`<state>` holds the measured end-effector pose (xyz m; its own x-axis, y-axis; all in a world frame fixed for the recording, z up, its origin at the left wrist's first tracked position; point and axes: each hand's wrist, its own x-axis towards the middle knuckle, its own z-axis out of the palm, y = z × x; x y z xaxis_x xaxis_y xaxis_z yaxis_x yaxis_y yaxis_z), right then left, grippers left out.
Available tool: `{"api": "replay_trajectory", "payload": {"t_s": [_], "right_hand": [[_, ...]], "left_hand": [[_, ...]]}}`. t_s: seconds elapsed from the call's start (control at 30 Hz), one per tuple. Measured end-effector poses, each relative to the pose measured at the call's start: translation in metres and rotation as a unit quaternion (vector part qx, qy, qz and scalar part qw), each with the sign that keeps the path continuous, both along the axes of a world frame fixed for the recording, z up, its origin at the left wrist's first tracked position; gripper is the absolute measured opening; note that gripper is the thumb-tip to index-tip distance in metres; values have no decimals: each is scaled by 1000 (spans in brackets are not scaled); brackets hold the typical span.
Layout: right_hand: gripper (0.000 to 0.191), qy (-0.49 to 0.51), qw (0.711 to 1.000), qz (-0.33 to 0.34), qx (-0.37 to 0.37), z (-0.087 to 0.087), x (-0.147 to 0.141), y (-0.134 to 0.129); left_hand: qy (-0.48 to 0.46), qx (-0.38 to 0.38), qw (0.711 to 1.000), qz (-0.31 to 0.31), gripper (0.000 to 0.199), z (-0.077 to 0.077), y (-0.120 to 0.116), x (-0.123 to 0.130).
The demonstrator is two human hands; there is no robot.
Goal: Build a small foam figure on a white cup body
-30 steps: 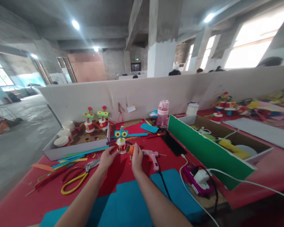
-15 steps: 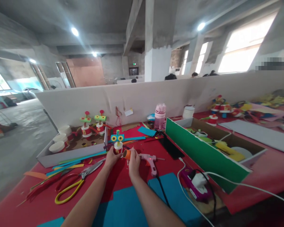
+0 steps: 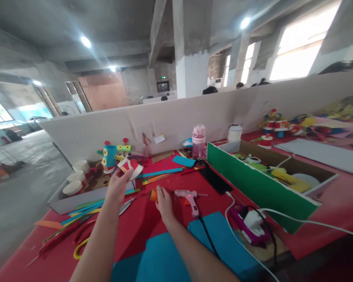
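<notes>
My left hand [image 3: 119,183] is closed on a red and white paper cup [image 3: 132,168], lifted and tilted near the box on the left. The cup belongs to a toy figure with a blue head [image 3: 109,156] bearing yellow round eyes and a coiled dark arm. My right hand [image 3: 164,200] grips a short orange tube [image 3: 153,194], its open end facing left, low over the red table. Just right of that hand lies a pink glue gun [image 3: 190,197] with its small red light on.
A white box [image 3: 57,201] with paper cups [image 3: 73,188] and similar figures stands left. Scissors [image 3: 81,247] and paper strips [image 3: 85,207] lie before it. A green-sided box [image 3: 253,188], a black phone [image 3: 214,180] and a purple power strip [image 3: 250,227] with cables occupy the right.
My left hand has raised the blue-headed figure off the table, up and to the left, tipping it over. My right hand keeps the orange tube, slightly lower. The view has shifted a little.
</notes>
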<state>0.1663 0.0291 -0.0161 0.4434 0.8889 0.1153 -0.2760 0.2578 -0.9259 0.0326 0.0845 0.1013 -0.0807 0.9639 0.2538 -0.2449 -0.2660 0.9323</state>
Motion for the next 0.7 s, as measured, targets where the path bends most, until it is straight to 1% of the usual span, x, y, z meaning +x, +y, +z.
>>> {"api": "replay_trajectory", "payload": {"t_s": [0.07,0.1,0.17,0.23,0.3,0.4,0.47,0.6,0.67,0.7], "right_hand": [[40,-23,997,76,9,-3,-6,0],[39,-37,994,104,19,-3,-8,-1],[35,-70,989,119,49,-2,-10,-2],[31,-117,984,107,84,0,-10,-5],[26,-169,973,102,119,3,-9,-8],[22,-229,953,137,146,4,-8,-13],[22,-278,937,155,147,2,-8,-16],[26,-402,891,175,115,1,-10,-20],[30,-436,876,175,111,6,-8,-22],[30,-443,874,163,117,9,-6,-24]], "left_hand": [[-71,16,997,-36,40,26,-7,-7],[-91,25,994,-57,36,37,-11,-10],[-114,45,989,-79,31,54,-20,-15],[-129,66,985,-95,30,65,-28,-19],[-142,83,981,-104,30,71,-35,-21],[-169,99,976,-99,32,76,-42,-24],[-178,101,974,-99,33,78,-43,-25],[-160,109,975,-110,33,81,-41,-30],[-153,112,975,-112,33,81,-40,-32],[-155,111,975,-112,33,81,-40,-32]]}}
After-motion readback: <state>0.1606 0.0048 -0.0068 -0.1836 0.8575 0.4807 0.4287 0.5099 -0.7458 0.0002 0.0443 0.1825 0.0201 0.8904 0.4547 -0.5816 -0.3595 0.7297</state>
